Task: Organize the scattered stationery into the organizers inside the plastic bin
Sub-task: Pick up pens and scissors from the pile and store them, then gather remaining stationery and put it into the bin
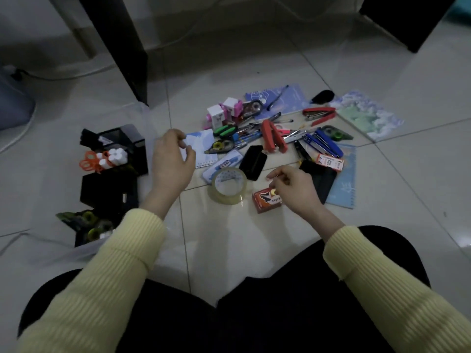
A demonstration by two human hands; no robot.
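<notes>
Scattered stationery sits mid-frame on the tile floor (219, 245), just above both hands. The pile includes:
- clear tape roll (229, 186)
- red box (265, 201), just right of the roll
- black case (253, 159)
- small spiral notepad (204, 149)
- pens (248, 136)
- correction tape (220, 145)
- red stapler (274, 136), with a second red stapler (319, 114) further up
- blue stapler (327, 143)
- pink and white boxes (224, 112)

Notebooks lie at the top and right edges of the pile.

Plastic bin (146, 115) is clear-walled, at the left of the frame. The black organizers (112, 197) stand inside it. Upper one holds orange scissors (88, 161) and white rolls (116, 155). Green correction tapes (84, 217) sit in the lowest one.

Left hand (173, 159) is centre-left, between the bin and the pile, over the notepad's left edge. Its fingers are loosely curled, thumb and forefinger apart, nothing in it.

Right hand (293, 189) is centre-right, fingers curled, tips bunched over the top of the red box. Can't tell whether it's pinching something small or just touching the box. Too dim.

Yellow ribbed sleeves on both arms, dark trousers at the bottom of the frame.
</notes>
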